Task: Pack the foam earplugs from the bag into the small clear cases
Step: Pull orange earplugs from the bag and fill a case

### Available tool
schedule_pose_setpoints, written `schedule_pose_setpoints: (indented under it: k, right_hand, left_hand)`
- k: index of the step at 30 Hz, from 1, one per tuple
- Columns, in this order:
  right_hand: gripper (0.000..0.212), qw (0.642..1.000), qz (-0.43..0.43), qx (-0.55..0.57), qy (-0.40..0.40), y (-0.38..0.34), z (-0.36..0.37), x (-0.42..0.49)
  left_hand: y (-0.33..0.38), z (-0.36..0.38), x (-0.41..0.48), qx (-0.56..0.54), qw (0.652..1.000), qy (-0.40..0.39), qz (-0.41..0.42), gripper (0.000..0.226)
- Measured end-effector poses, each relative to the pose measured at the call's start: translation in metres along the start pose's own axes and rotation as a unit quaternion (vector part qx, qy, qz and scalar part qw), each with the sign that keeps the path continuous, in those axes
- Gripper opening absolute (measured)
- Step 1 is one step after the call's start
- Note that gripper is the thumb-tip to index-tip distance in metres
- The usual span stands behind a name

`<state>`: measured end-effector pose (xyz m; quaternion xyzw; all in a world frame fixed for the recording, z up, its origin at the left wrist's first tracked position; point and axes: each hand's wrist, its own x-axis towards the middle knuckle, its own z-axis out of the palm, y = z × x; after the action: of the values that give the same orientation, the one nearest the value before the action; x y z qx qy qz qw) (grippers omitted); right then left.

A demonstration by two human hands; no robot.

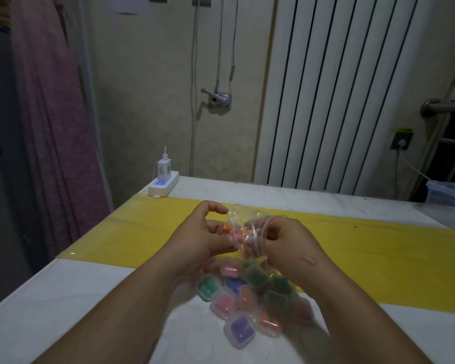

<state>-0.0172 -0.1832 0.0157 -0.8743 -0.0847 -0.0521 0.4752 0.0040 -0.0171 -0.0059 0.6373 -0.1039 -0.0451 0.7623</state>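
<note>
A small clear zip bag [243, 227] with orange and pink foam earplugs [226, 228] inside is held up over the table between both hands. My left hand [208, 233] pinches the bag's left side, its index finger curled above. My right hand [284, 239] grips the bag's right side, where its red zip edge shows. Below the hands lies a pile of small clear cases [241, 298] holding green, pink, purple, blue and orange earplugs; a purple one [240, 329] is nearest me. The picture is blurred.
The table [63, 298] has a white top crossed by a yellow band [365, 245]. A white power strip with a charger [164, 183] sits at the far left corner. A plastic bin [449, 193] stands at the far right edge. A radiator lines the wall behind.
</note>
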Motion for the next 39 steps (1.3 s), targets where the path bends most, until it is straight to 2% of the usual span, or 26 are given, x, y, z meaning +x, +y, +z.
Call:
schedule_pose_setpoints:
  k: [4, 7, 9, 11, 16, 19, 22, 31, 39]
  right_hand:
    - [0.008, 1.000, 0.000, -0.007, 0.012, 0.0003, 0.0017, 0.0016]
    - [0.023, 0.999, 0.004, 0.029, 0.027, 0.0001, 0.0003, 0.0020]
    - [0.026, 0.997, 0.009, 0.060, 0.044, 0.0008, 0.0001, 0.0027]
    - [0.025, 0.996, 0.010, 0.079, 0.043, 0.0005, 0.0018, 0.0030]
    - [0.037, 0.996, 0.009, 0.075, 0.044, 0.0007, 0.0064, 0.0045]
    - [0.031, 0.997, 0.007, 0.080, 0.011, 0.0002, 0.0058, 0.0032]
    - [0.018, 0.996, -0.014, 0.092, -0.010, 0.0017, 0.0048, 0.0018]
    - [0.026, 0.998, 0.000, 0.069, 0.011, 0.0041, 0.0074, 0.0029]
    - [0.021, 0.997, -0.004, 0.073, 0.016, 0.0018, 0.0077, 0.0015]
  left_hand:
    - [-0.0028, -0.0002, 0.0018, 0.012, 1.000, 0.012, -0.001, 0.044]
    - [-0.0033, 0.0015, 0.0024, 0.005, 1.000, 0.017, 0.009, 0.027]
    - [-0.0027, 0.0021, 0.0019, -0.009, 1.000, 0.009, 0.009, 0.020]
    - [-0.0022, 0.0026, 0.0013, -0.008, 1.000, 0.002, 0.009, 0.016]
    - [-0.0018, 0.0051, 0.0001, 0.003, 1.000, 0.005, 0.027, 0.009]
    - [-0.0025, 0.0047, 0.0008, 0.023, 0.999, 0.020, 0.040, 0.003]
    - [-0.0039, 0.0044, 0.0016, 0.020, 0.998, 0.026, 0.044, 0.003]
    - [-0.0091, 0.0070, 0.0050, -0.046, 0.998, 0.030, 0.003, 0.012]
    - [-0.0089, 0.0057, 0.0069, -0.030, 0.999, 0.027, 0.014, 0.009]
